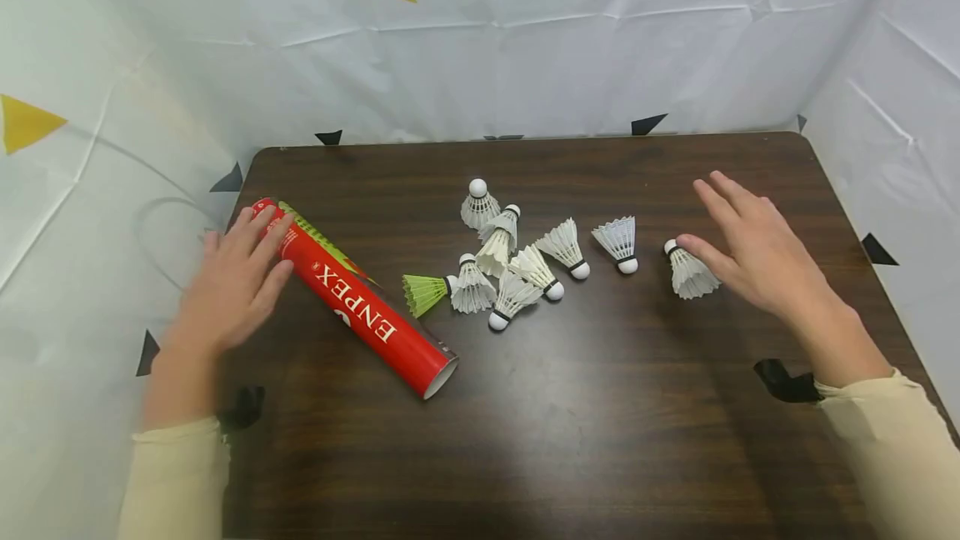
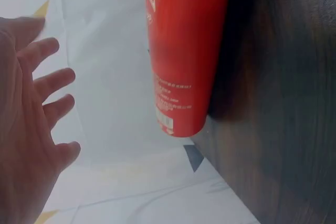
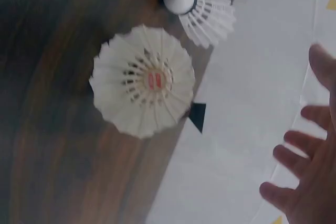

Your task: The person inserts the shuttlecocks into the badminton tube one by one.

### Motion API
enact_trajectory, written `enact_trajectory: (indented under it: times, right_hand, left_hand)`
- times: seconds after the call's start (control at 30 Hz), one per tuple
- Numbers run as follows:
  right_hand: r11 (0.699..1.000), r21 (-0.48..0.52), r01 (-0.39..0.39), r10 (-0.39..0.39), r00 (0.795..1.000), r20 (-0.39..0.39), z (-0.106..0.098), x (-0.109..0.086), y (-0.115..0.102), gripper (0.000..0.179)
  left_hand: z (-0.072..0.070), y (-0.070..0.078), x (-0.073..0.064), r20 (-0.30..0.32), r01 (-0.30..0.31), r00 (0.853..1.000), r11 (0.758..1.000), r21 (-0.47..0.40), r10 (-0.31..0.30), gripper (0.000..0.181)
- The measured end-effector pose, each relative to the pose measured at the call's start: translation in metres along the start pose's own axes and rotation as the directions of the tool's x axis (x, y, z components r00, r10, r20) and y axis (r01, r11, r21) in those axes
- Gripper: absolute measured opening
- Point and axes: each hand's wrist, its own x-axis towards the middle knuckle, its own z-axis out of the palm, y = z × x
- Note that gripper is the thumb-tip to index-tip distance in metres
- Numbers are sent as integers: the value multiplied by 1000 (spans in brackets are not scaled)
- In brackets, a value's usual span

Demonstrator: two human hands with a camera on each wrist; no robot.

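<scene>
A red cardboard shuttlecock tube [image 1: 352, 298] lettered ENPEX lies slantwise on the left of the table, its near end open. Over its far end is my left hand [image 1: 236, 286], fingers loosely spread; the left wrist view shows that hand apart from the tube [image 2: 186, 51]. My right hand [image 1: 765, 252], holding nothing, hovers with fingers extended beside a white shuttlecock [image 1: 693, 275]. In the right wrist view, the feather skirt of that shuttlecock [image 3: 121, 98] faces the camera, apart from the fingers [image 3: 294, 161].
Several white shuttlecocks [image 1: 513, 298] lie clustered mid-table, two of them nested [image 1: 498, 244]. A yellow-green shuttlecock [image 1: 425, 293] lies between them and the tube. Another white one [image 1: 618, 242] is right of the cluster. White sheeting [image 1: 525, 65] surrounds the dark wooden table [image 1: 570, 440].
</scene>
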Motion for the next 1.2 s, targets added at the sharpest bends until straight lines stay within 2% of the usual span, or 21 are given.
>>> enact_trajectory:
  times: [0.17,0.27,0.37,0.57,0.7,0.77,0.87,1.03,1.2]
  right_hand:
    - [985,76,-157,161,986,-45,10,-10,-10,62]
    - [965,114,-236,248,963,-109,19,-18,-15,50]
    - [945,144,-293,315,934,-171,30,-27,-17,42]
    - [923,167,-347,382,883,-274,50,-43,-19,33]
    - [917,201,-345,396,843,-363,57,-49,-19,28]
    - [911,206,-358,412,828,-381,59,-51,-20,28]
    - [897,195,-396,441,824,-356,62,-53,-20,32]
    - [873,169,-457,486,835,-258,67,-52,-19,39]
    - [874,136,-466,485,841,-240,71,-51,-18,40]
  left_hand:
    - [12,2,1,12,-54,998,998,-35,55,73]
    - [20,5,2,37,-77,996,995,-65,80,80]
    - [31,8,2,57,-108,992,993,-55,111,86]
    - [51,18,-1,65,-167,983,985,-45,169,93]
    - [58,25,1,100,-183,978,983,-23,184,99]
    - [61,26,1,123,-182,976,983,-10,182,102]
    - [66,27,1,150,-172,974,985,-2,170,105]
    - [73,30,1,153,-154,976,988,3,152,107]
    - [76,34,4,148,-132,981,991,18,128,103]
